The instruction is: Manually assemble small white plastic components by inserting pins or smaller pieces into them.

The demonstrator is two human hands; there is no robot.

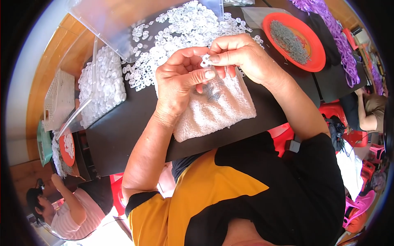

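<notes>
Between both hands point(205, 67), small white plastic ring point(205, 61)

White rings point(180, 28), orange tray point(316, 61), white towel point(217, 110)

Two hands are working: the left hand point(180, 80) and the right hand point(240, 55), together pinching one white ring point(205, 61). One white towel point(217, 108) is lying on one black table point(123, 131). White rings point(184, 28) are lying loose in a heap too numerous to count. Two clear bins are showing, one point(111, 20) tipped over the heap and one point(92, 82) holding more rings. One red dish point(316, 61) is carrying uncountable grey metal pins point(289, 41). One purple pile point(332, 28) is lying behind it. Two other people are sitting nearby.
</notes>
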